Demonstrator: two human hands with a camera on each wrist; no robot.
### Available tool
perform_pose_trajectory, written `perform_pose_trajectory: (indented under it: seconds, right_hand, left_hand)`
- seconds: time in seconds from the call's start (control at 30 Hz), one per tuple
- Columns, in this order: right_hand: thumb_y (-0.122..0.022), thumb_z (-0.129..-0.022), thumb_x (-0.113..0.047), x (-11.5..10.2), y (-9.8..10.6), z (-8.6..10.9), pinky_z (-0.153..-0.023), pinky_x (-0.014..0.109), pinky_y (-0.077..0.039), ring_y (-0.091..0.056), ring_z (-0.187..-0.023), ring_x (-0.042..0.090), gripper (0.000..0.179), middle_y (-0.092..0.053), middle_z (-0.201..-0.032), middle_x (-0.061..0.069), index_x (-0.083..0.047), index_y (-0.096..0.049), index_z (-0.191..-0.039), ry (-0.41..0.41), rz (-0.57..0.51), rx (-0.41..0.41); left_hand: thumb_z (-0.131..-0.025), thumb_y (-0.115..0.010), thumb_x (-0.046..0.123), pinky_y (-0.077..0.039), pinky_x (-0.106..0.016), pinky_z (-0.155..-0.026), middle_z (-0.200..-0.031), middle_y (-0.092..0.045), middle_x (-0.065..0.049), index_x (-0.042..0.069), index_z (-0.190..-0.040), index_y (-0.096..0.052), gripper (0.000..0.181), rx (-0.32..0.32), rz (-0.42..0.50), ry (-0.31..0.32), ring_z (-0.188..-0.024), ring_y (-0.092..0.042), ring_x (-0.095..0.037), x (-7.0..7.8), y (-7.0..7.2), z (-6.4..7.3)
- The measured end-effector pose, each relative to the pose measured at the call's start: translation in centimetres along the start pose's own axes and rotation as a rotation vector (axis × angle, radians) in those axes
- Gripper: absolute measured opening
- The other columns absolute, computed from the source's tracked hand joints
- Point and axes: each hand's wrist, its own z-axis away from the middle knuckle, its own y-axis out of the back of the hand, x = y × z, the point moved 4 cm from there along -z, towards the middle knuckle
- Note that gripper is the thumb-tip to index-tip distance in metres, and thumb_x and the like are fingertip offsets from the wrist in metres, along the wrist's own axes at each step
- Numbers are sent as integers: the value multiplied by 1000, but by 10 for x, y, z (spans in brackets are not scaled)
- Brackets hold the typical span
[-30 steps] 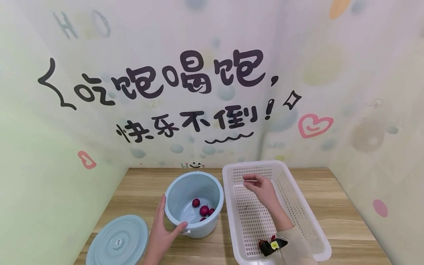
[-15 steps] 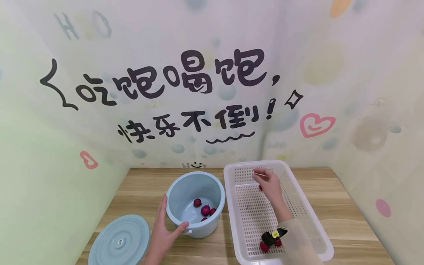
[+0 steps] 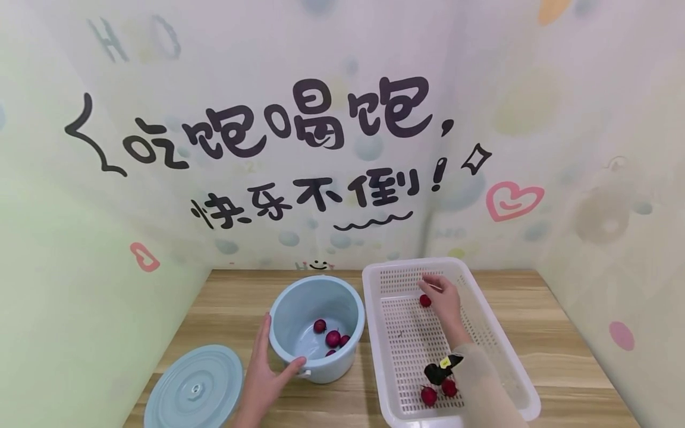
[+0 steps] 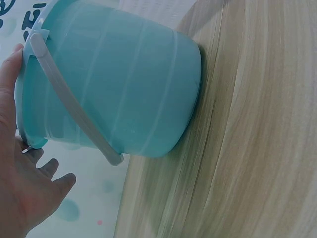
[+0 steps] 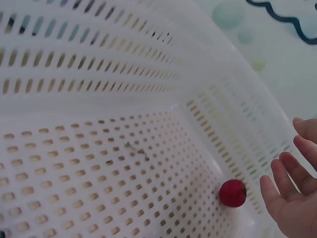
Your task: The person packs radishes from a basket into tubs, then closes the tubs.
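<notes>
My left hand [image 3: 262, 377] rests on the rim of a light blue bucket [image 3: 332, 373], thumb and index finger spread straight along it. In the left wrist view, the other fingers of that hand hang off the bucket's side, away from its pale handle [image 4: 74, 101]. Inside the bucket lie several small round dark red fruits [image 3: 332, 339]. Over the far end of a white perforated basket [image 3: 373, 356] is my right hand [image 3: 445, 302], its fingers loosely bent and holding nothing. One red fruit [image 5: 232, 193] lies on the basket floor just beside those fingertips.
Two more red fruits [image 3: 429, 396] lie at the basket's near end, below the black wrist camera [image 3: 440, 373]. A blue lid [image 3: 194, 386] with a knob lies on the wooden table [image 3: 235, 297] left of the bucket. A printed wall hanging [image 3: 321, 59] stands behind.
My right hand has moved right and slightly back within the basket, uncovering the fruit at its far end and those at the near end. The left hand stays on the bucket.
</notes>
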Motion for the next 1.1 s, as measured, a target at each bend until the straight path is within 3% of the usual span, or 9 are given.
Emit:
perform_pose_trajectory:
  seconds: [0.27, 0.5, 1.1]
  right_hand:
    - [-59, -100, -22, 27, 1, -9, -113, 49, -44, -52, -131, 34, 41, -55, -141, 22, -2, -54, -137, -89, -8, 5]
    - [-63, -96, -12, 49, 1, -11, -115, 53, -42, -54, -126, 38, 45, -55, -138, 28, 3, -52, -137, -112, 24, -36]
    - [-67, -93, -8, 62, -2, -15, -108, 52, -49, -59, -121, 37, 45, -60, -133, 25, -1, -55, -136, -134, 108, -3]
  left_hand:
    - [-79, -80, 51, -28, -70, -115, -169, -12, -13, 29, -162, -7, 112, -10, 3, 16, -152, -18, -46, 0, -1, 0]
    - [-79, -81, 50, -29, -69, -115, -168, -14, -14, 27, -162, -8, 112, -6, 6, 11, -151, -19, -46, 1, 0, 0]
    - [-79, -80, 51, -28, -70, -115, -168, -13, -14, 31, -161, -6, 112, -14, 16, 19, -151, -18, -47, -1, -2, -1]
